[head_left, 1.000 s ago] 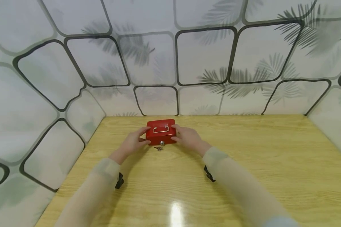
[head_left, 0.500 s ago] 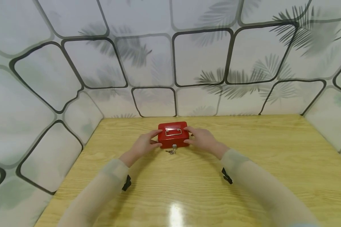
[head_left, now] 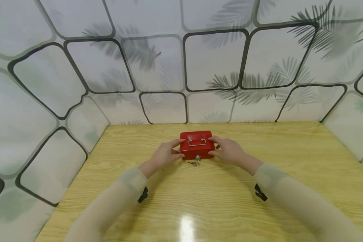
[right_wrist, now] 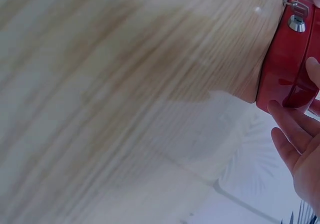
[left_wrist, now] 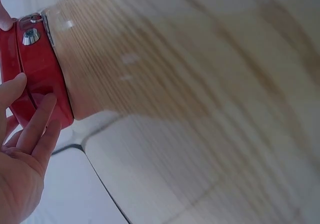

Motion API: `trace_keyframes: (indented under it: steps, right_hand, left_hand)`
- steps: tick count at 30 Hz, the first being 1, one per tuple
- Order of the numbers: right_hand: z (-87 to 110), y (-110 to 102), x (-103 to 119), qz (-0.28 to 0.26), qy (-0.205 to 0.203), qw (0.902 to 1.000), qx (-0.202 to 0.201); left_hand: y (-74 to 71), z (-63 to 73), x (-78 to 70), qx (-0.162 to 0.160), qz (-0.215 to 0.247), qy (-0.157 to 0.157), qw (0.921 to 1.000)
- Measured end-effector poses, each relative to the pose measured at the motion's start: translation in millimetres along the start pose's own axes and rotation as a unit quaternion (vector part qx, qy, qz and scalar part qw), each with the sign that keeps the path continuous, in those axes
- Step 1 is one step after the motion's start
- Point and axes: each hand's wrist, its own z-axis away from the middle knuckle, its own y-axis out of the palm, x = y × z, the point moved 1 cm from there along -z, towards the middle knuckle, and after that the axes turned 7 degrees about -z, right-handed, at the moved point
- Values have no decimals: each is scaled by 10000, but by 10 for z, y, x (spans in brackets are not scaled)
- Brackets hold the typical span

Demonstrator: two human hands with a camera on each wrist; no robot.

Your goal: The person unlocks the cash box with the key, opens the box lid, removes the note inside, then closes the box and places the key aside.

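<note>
A red cash box (head_left: pixel 196 153) with a silver wire handle (head_left: pixel 197 145) on its lid sits at the rear of the wooden table. Its front lock (right_wrist: pixel 296 23) has keys (head_left: pixel 195 163) hanging from it. My left hand (head_left: pixel 162 155) holds the box's left end, thumb near the lid seam and fingers against the end wall in the left wrist view. At the opposite end, my right hand (head_left: pixel 231 152) grips it the same way, fingertips on the red side in the right wrist view. The box's back is hidden.
The pale wood tabletop (head_left: pixel 199 195) runs back to a wall (head_left: pixel 214 60) with a leaf and rounded-block pattern. A similar side wall (head_left: pixel 33 111) borders the table at left. Dark straps (head_left: pixel 261 192) show below both sleeves.
Both hands have moved to the right together with the cash box, and slightly toward me. The keys swing along with it. The grip at both ends looks the same.
</note>
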Motion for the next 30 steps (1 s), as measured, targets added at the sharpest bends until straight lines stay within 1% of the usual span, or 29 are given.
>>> trace_keyframes:
  steps: [6,13,23,27,30]
  right_hand:
    - [145,-63,-81,54,-46,9999,-139]
    - [298,-112,-192,143,-254,9987,-413]
    - [472,-172,-285,190,-368,9975,-575]
    - [513,-171,-286,216,-419,9968,-639]
    - [514,-165,-276,227,-421,9966,-667]
  left_hand:
    - [88,-38,-113,137,118,19,9998]
    - [191,-57,-227,194,56,26,9998]
    - [270,-60,-383,316,134,143,9993]
    - [274,-55,-403,359,32,174,9992]
    - [261,-57,-407,402,-162,189,9989]
